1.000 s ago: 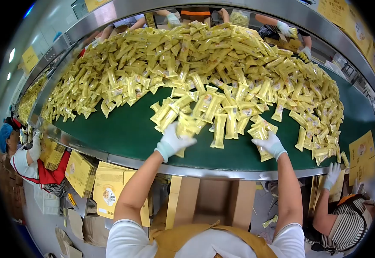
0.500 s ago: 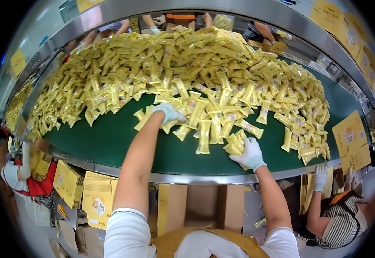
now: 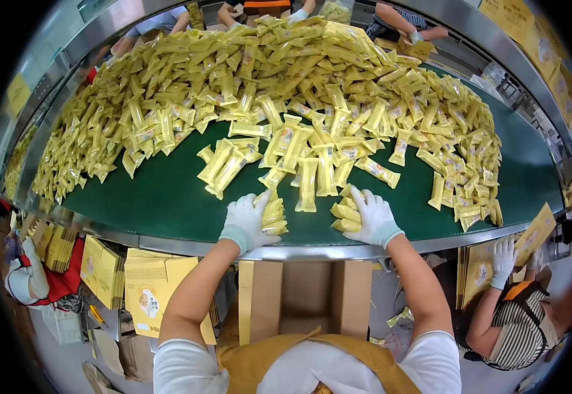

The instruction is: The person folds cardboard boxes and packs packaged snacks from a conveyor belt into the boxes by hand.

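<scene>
One bundle of yellow packets in the left hand, another bundle in the right hand. Both hands white-gloved, set well apart and facing each other, fingers curled firmly round the packets, neither spread wide. Impossible to tell the exact count in either grip, with fingers covering part. Both bundles over the near side of a green belt, just inside its metal rim. A little beyond, a loose cluster of packets, lying at mixed angles, a few pointing almost straight at the rim. Behind that, a broad, high heap across most of the far side, with a lower spill curving round at the right. Below the rim, between the forearms, an open cardboard box, brown inside. Left of the box, past the left arm, flat yellow cartons printed with a round picture, and another stack just beside. Farther left, a co-worker in a red apron. Off to the right, a co-worker in a striped top, one gloved hand raised beside upright yellow cartons. Beyond the heap, bare arms of other people, partly cut off at the top.
</scene>
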The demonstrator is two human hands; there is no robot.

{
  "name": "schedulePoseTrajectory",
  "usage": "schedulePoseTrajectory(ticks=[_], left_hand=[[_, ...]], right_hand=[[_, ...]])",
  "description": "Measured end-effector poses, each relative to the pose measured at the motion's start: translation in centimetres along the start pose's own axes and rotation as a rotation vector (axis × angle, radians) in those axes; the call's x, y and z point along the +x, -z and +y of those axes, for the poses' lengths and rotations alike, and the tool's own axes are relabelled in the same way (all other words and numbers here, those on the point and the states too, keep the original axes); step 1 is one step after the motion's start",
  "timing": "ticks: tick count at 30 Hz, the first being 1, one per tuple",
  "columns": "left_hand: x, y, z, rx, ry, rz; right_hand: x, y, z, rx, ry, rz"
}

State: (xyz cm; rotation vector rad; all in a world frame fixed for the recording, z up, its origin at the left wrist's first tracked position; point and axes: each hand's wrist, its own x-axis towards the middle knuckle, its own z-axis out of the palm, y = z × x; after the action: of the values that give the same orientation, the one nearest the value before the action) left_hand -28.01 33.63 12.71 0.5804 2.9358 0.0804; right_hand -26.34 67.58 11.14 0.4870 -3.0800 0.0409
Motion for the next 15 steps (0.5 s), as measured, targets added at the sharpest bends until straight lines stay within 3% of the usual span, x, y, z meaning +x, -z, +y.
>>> schedulePoseTrajectory(ticks=[1,4,7,8,10,11,12,14,15], left_hand=[[-0.1,0.0,0.1,-0.008,0.015,-0.004],[0.0,0.0,0.0,-0.038,0.061,-0.041],[-0.2,-1.1,-1.1,-0.085,0.059,0.053],[-0.5,-1.3,-1.5,-0.225,0.083,0.118],[-1.0,-1.5,-2.8,-0.502,0.118,0.246],[-0.5,-4.3,-4.4,-0.762,0.037,0.510],[-0.5,-4.4,-5.0,-1.197,0.141,0.408],[-2.8,-0.9,-4.7,-1.788,-0.047,0.176],[-4.8,2.4,-2.2,-1.762,-0.191,0.234]], right_hand=[[0.5,0.8,-0.3,0.003,-0.086,-0.167],[0.8,2.5,-0.7,0.277,-0.238,-0.199],[-1.5,6.2,-2.2,0.511,-0.123,0.166],[-2.8,8.5,-3.1,0.588,-0.044,0.276],[-5.4,13.1,-5.7,0.596,0.128,0.202],[-6.6,15.2,-7.2,0.556,0.210,0.146],[-7.5,16.9,-9.0,0.418,0.277,0.046],[-8.8,18.4,-12.6,0.138,0.396,-0.160],[-9.4,16.7,-13.9,-0.033,0.468,-0.216]])
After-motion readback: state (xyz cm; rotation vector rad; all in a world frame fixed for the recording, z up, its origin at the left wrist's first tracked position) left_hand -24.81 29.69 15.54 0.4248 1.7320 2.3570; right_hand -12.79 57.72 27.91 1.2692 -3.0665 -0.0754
